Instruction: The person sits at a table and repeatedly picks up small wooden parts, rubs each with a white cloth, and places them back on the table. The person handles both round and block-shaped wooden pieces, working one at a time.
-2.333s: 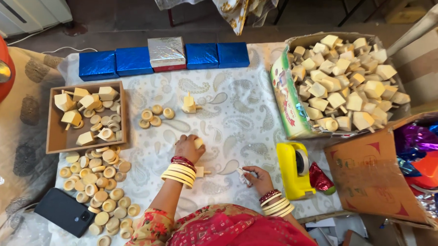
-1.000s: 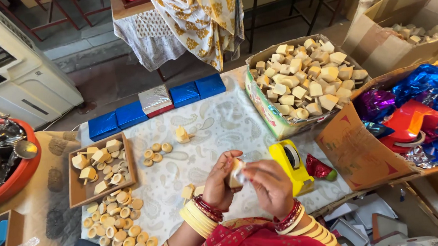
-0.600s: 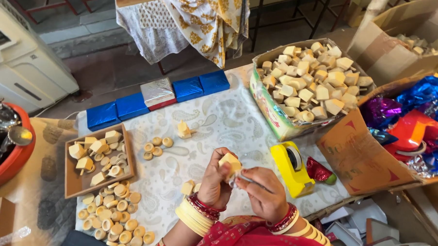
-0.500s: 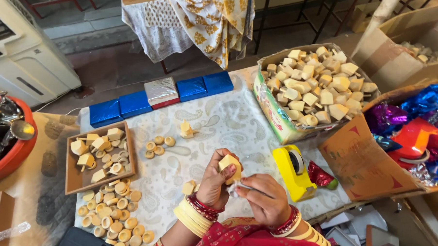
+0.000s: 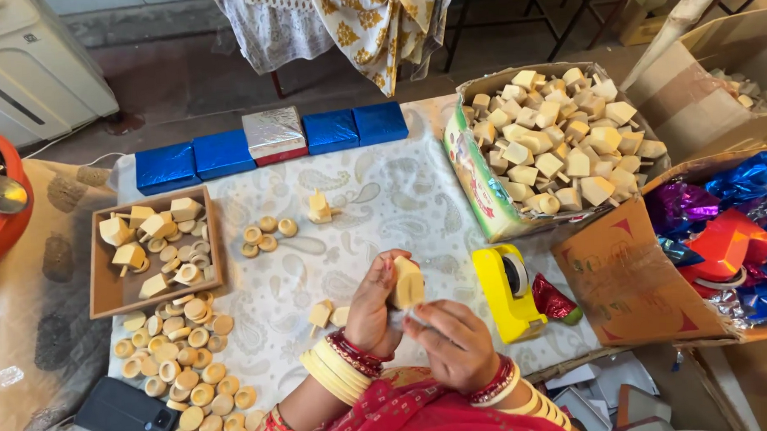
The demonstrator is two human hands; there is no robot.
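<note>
Wooden block (image 5: 408,282) in left hand (image 5: 375,302), near table's front edge (image 5: 576,366).

Patterned cloth-covered table (image 5: 400,198) bearing blue boxes (image 5: 220,153), wooden discs (image 5: 185,367).

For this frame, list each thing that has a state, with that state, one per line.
left hand: shut on wooden piece
wooden piece: held above the cloth
right hand: fingers curled, just under the piece
tape dispenser: on the cloth, untouched
wooden tray: partly filled
cardboard box: open, heaped with wooden pieces
phone: screen dark
</note>
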